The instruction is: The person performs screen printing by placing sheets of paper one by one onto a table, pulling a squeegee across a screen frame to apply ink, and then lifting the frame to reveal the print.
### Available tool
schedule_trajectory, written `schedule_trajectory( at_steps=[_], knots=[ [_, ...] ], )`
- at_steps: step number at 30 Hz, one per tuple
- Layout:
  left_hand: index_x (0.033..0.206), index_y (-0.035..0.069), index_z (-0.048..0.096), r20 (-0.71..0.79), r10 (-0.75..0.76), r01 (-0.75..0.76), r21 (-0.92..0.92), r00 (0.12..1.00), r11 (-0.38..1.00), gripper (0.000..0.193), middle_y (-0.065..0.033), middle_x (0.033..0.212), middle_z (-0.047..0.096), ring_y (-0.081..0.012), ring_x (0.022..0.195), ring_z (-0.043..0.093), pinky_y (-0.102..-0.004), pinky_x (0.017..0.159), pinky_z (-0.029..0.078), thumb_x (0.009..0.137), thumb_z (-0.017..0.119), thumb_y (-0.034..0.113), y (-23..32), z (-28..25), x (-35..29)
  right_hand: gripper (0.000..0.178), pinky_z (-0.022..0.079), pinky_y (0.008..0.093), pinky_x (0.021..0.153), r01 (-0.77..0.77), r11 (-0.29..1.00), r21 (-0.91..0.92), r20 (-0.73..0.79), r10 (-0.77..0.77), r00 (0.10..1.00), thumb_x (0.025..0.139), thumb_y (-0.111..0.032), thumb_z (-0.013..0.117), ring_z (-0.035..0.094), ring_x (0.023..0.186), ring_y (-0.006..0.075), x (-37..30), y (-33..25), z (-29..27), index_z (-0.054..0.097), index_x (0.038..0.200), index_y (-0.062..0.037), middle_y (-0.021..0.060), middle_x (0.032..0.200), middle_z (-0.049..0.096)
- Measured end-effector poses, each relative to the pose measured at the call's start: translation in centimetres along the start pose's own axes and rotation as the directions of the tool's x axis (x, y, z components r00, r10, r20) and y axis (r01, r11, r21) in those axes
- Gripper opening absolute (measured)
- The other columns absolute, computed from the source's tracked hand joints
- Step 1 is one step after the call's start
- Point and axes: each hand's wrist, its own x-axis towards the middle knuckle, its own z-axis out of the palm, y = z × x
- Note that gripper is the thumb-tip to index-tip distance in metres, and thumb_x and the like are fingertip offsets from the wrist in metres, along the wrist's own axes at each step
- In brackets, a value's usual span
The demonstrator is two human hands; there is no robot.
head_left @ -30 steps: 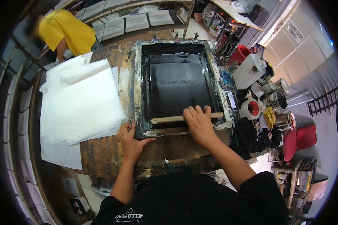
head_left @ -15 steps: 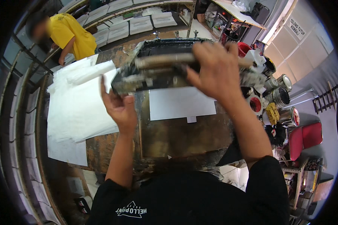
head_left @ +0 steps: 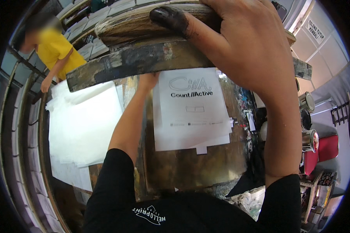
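Observation:
Close in front of me, my right hand (head_left: 249,42) is closed round a worn wooden squeegee handle (head_left: 122,29). Its thumb is black with ink and lies along the handle. Right under the handle runs a long ink-stained wooden bar (head_left: 116,62), raised above the table; whether it belongs to the squeegee or to a screen frame I cannot tell. My left hand (head_left: 148,79) reaches beneath the bar to the far left corner of a printed white sheet (head_left: 175,136); its fingers are hidden. Outlined shapes and black lettering show on the sheet.
At the left a pile of white sheets (head_left: 81,132) lies on the stained worktable (head_left: 194,171). A person in a yellow shirt (head_left: 60,52) stands beyond it. Drying racks (head_left: 29,155) line the left side. Paint cans (head_left: 309,140) and a red chair (head_left: 328,147) are at the right.
My right hand has come up and nearer with the squeegee. My left hand has left the frame's edge and moved forward under the bar. Print on the sheet is now visible.

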Motion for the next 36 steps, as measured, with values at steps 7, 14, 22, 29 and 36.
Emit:
schedule_trajectory(
  at_steps=[7, 14, 22, 29, 36],
  knots=[
    [0.108, 0.003, 0.08, -0.015, -0.167, 0.168, 0.029, 0.986, 0.985, 0.025, -0.0221, 0.092, 0.073, -0.0391, 0.09, 0.07, -0.0455, 0.079, 0.054, 0.097, 0.079, 0.026, 3.3, -4.2, -2.1, 0.056, 0.05, 0.032, 0.051, -0.102, 0.983, 0.153, 0.083, 0.09, 0.992, 0.106, -0.048, 0.058, 0.058, 0.05, 0.0182, 0.5, -0.5, -0.8, 0.073, 0.083, 0.0, 0.0103, 0.065, 0.069],
    [0.101, -0.006, 0.079, -0.324, -0.646, 0.622, -0.189, 0.691, 0.76, 0.022, -0.0102, 0.078, 0.073, -0.0135, 0.069, 0.063, -0.0308, 0.066, 0.052, 0.102, 0.076, 0.015, 5.3, -23.7, -17.4, 0.051, 0.045, 0.046, 0.086, 0.078, 0.992, 0.1, -0.102, -0.068, 0.992, 0.101, -0.05, 0.062, 0.065, 0.084, 0.044, -2.1, 0.9, 2.0, 0.074, 0.116, -0.0034, 0.0244, 0.094, 0.072],
    [0.093, -0.001, 0.077, -0.641, -0.579, 0.833, 0.182, 0.504, 0.523, 0.032, -0.0095, 0.069, 0.072, -0.0208, 0.061, 0.069, -0.0369, 0.061, 0.054, 0.102, 0.073, 0.03, -3.2, -43.9, -31.5, 0.051, 0.044, 0.0478, 0.092, 0.038, 0.998, 0.042, 0.022, -0.039, 0.999, 0.102, -0.051, 0.059, 0.065, 0.097, 0.0462, -4.4, -0.1, 0.8, 0.07, 0.115, -0.0025, 0.0258, 0.103, 0.071],
    [0.116, 0.001, 0.073, -0.647, -0.411, 0.737, 0.375, 0.643, 0.562, 0.034, -0.0146, 0.099, 0.074, -0.0288, 0.089, 0.071, -0.0396, 0.076, 0.056, 0.096, 0.08, 0.028, 1.9, -41.0, -26.2, 0.04, 0.043, 0.0519, 0.093, 0.053, 0.998, 0.037, -0.001, -0.053, 0.999, 0.098, -0.041, 0.067, 0.068, 0.099, 0.0437, -5.5, -0.5, 1.1, 0.07, 0.109, -0.0025, 0.022, 0.1, 0.073],
    [0.092, 0.006, 0.072, -0.024, -0.496, 0.475, 0.327, 0.868, 0.817, 0.036, -0.0118, 0.09, 0.068, -0.0312, 0.087, 0.063, -0.0464, 0.08, 0.047, 0.092, 0.083, 0.04, 9.7, -23.8, -24.1, 0.042, 0.042, 0.0484, 0.099, 0.001, 0.998, 0.062, 0.047, -0.003, 0.999, 0.097, -0.038, 0.065, 0.066, 0.106, 0.0418, -4.9, -0.8, 0.7, 0.068, 0.118, -0.0019, 0.0223, 0.109, 0.072]
  ],
)
